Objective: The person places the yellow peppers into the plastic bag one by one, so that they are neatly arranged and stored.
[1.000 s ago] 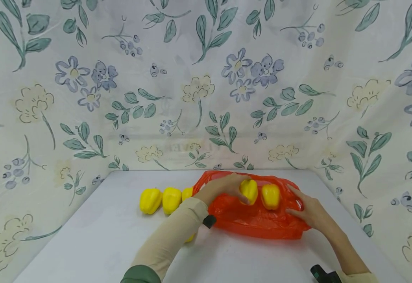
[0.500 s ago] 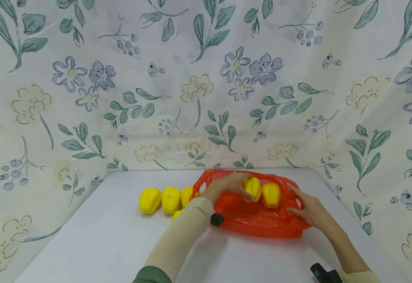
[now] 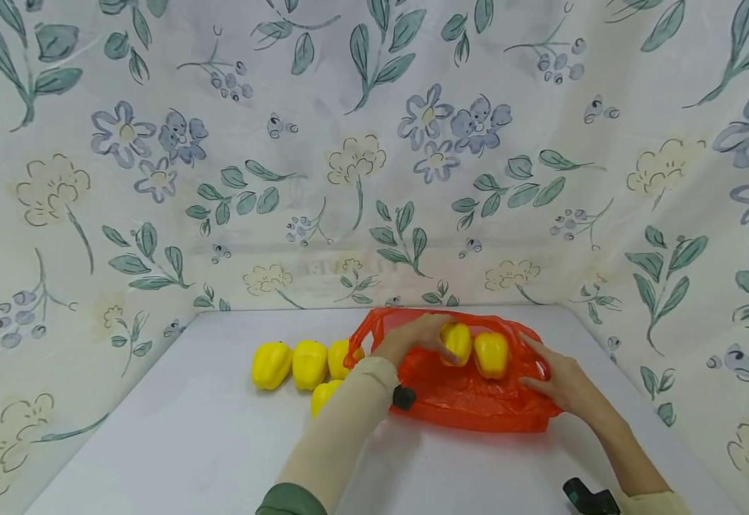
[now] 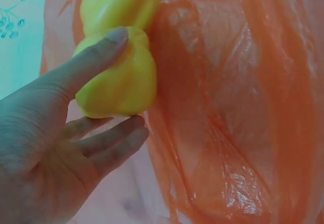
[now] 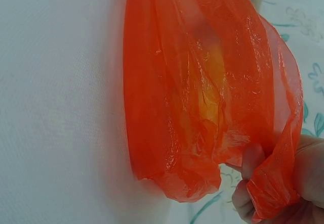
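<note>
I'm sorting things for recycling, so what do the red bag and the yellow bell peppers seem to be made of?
The red bag looks like thin, glossy plastic film: it creases, catches highlights and lets yellow show through in the right wrist view. The yellow bell peppers look smooth with a soft sheen, possibly real flesh and skin or moulded plastic; the pictures don't settle which.
</note>
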A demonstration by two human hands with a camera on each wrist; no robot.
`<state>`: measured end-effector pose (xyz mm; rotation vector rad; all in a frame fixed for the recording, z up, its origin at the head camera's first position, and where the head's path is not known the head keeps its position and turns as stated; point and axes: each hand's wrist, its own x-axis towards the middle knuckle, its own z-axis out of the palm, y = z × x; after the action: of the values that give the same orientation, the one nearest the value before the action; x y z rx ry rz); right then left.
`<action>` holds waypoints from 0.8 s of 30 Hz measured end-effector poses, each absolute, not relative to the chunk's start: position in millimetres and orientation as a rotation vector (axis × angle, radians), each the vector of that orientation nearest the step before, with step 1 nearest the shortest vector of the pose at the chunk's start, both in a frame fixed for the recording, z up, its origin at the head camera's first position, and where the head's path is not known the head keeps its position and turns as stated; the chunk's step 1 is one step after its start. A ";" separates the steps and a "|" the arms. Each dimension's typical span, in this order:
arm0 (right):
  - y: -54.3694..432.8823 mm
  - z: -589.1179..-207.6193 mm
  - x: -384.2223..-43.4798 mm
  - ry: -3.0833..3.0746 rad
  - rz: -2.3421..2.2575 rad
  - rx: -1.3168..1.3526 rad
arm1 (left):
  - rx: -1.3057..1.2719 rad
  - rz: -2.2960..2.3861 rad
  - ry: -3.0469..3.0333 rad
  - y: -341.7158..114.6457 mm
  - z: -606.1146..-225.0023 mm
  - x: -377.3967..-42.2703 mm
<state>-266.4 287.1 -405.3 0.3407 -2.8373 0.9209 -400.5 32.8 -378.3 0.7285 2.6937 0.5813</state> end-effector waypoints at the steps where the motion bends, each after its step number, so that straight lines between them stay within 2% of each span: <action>1: 287.2 -405.2 -266.4 -2.835 0.922 0.343 | 0.712 0.582 2.692 32.7 -378.6 -400.1; 24: 284.7 -405.4 -266.6 -2.836 0.898 0.353 | 0.667 0.688 2.638 28.3 -392.1 -393.7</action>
<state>-266.6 284.7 -405.4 0.3533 -2.8357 0.8978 -393.7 28.3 -392.1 0.6672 2.6383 0.6879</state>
